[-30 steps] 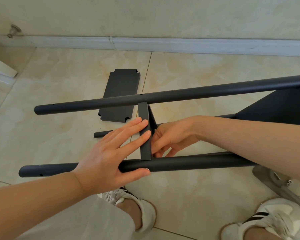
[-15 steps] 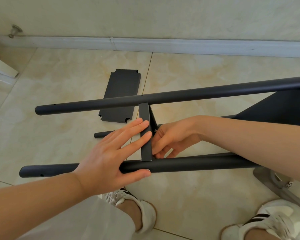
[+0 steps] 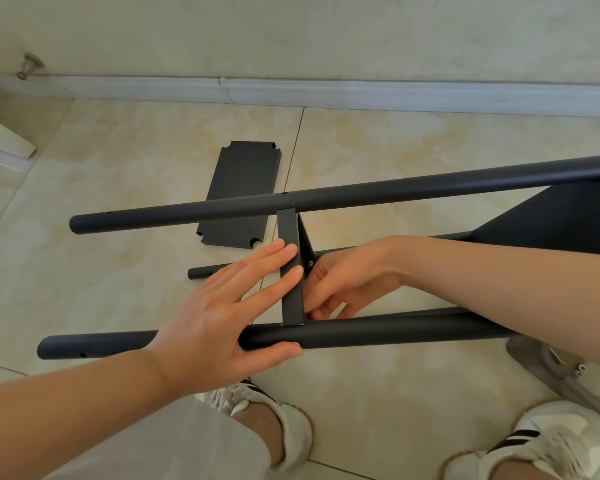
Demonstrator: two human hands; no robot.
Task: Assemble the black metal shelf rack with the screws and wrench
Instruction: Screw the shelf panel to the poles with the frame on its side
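Rack (image 3: 361, 199) lies on its side mid-floor (image 3: 413, 393), spare panel (image 3: 243, 195) flat beyond it twd the floor's far edge. Step, prob.: fixing shelf (image 3: 291, 271) into rack. To do it well: press shelf square so holes line up, start screw (image 3: 310, 263) by hand, no cross-threading. L hand (image 3: 222, 317) flat, fingers straight on shelf edge, thumb along near pole (image 3: 378, 329). R hand (image 3: 347, 282) reaches behind shelf, fingers curled; can't tell if they pinch anything.

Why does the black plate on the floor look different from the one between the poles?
The floor plate lies flat, with its notched corners showing. The standing plate is up on its edge, so it looks thin. Nobody touches the floor plate, but the left hand rests on the standing plate. Both are black.
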